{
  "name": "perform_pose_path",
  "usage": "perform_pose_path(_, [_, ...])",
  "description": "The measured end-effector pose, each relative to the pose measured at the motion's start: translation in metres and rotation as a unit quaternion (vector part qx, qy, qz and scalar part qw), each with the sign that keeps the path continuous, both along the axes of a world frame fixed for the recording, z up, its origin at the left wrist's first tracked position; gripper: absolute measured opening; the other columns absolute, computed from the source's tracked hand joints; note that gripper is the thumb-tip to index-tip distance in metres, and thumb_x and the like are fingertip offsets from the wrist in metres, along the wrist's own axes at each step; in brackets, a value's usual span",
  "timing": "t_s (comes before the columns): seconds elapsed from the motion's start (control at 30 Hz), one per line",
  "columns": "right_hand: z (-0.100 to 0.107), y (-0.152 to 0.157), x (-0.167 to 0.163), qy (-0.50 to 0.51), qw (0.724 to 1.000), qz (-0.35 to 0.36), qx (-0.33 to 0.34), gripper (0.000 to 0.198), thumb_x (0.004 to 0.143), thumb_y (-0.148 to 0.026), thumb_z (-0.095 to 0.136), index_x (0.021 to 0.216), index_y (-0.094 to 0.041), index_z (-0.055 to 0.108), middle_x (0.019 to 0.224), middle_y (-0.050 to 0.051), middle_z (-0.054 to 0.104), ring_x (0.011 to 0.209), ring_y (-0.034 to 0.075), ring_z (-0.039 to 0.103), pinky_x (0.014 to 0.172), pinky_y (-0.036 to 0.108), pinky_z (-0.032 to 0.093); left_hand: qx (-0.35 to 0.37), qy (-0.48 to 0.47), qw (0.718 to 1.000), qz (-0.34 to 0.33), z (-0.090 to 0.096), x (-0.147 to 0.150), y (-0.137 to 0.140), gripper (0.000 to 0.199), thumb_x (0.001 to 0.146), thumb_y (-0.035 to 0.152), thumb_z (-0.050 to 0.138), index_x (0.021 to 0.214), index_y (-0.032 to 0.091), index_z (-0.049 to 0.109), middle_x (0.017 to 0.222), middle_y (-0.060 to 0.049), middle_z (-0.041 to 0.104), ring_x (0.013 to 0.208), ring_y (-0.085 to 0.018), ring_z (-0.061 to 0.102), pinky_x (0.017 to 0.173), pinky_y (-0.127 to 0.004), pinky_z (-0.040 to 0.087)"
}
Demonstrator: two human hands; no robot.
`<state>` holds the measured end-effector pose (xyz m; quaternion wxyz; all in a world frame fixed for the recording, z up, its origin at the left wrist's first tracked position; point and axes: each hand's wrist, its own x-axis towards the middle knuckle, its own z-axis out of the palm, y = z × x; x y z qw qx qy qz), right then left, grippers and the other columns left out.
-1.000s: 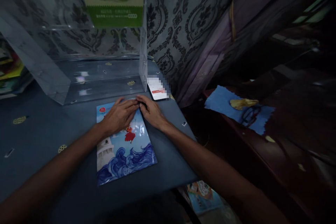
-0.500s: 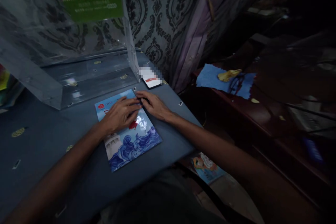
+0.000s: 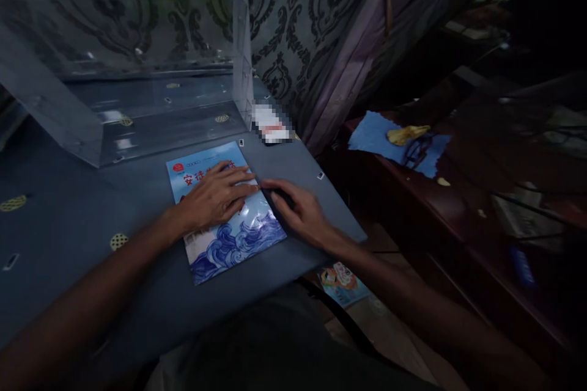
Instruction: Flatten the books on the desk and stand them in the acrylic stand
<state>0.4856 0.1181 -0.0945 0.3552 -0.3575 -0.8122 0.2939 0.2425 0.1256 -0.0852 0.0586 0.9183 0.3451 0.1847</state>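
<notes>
A thin blue picture book (image 3: 236,256) lies closed on the table, its cover showing red characters and dark blue waves. My left hand (image 3: 219,197) rests flat across the upper middle of the cover with its fingers stretched out, hiding part of the title and picture. Beside the book's right edge is my right hand (image 3: 302,215). Its fingers point left towards my left fingertips and its thumb stands apart from them, with a dark gap between. Whether those fingertips touch the book's edge I cannot tell.
A clear plastic stand (image 3: 174,128) is behind the book on the blue-covered table (image 3: 151,201). A partly blurred phone-like device (image 3: 271,128) lies near the curtain. On a dark red bench (image 3: 413,186) sits a blue cloth (image 3: 373,134). Another book (image 3: 342,284) lies below the table edge.
My right hand has slid towards me along the book's right edge. My left hand stays on the cover, with more of the title uncovered. The view has shifted slightly.
</notes>
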Motion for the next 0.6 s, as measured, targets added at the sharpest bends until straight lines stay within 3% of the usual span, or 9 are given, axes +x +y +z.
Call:
perform_pose_path(0.13, [0.006,-0.027,0.02,-0.02,0.998,0.056,0.035,0.029,0.1,-0.016,0.051,0.125,-0.02,0.065,0.115,0.009,0.075,0.108,0.02,0.071,0.096,0.037,0.058,-0.004,-0.005,1.0,-0.008,0.0,0.0,0.0,0.036,0.098,0.02,0.048,0.127,0.024,0.068,0.134,-0.008,0.068,0.135,-0.027,0.055,0.115,-0.057,0.037])
perform_pose_path(0.3, [0.006,-0.029,0.026,-0.029,0.992,0.086,0.085,0.03,0.1,-0.014,0.052,0.126,-0.019,0.065,0.117,0.011,0.075,0.113,0.022,0.07,0.097,0.042,0.059,-0.002,0.02,1.0,0.013,0.008,0.009,-0.012,0.037,0.1,0.021,0.045,0.13,0.022,0.067,0.135,-0.011,0.067,0.135,-0.03,0.055,0.114,-0.06,0.039])
perform_pose_path(0.4, [0.008,-0.033,0.031,-0.031,0.988,0.112,0.105,0.029,0.1,-0.012,0.052,0.125,-0.018,0.065,0.114,0.01,0.076,0.111,0.022,0.071,0.097,0.042,0.059,-0.021,0.029,0.999,0.003,0.013,0.017,-0.03,0.037,0.101,0.022,0.045,0.132,0.025,0.065,0.138,-0.008,0.066,0.138,-0.029,0.053,0.118,-0.063,0.032])
perform_pose_path(0.6, [0.011,-0.042,0.04,-0.016,0.986,0.125,0.11,0.028,0.097,-0.007,0.054,0.12,-0.017,0.067,0.108,0.01,0.077,0.107,0.02,0.071,0.093,0.039,0.06,-0.041,0.032,0.999,-0.01,0.014,0.027,-0.05,0.038,0.103,0.024,0.043,0.137,0.023,0.062,0.145,-0.01,0.061,0.143,-0.03,0.048,0.119,-0.065,0.028])
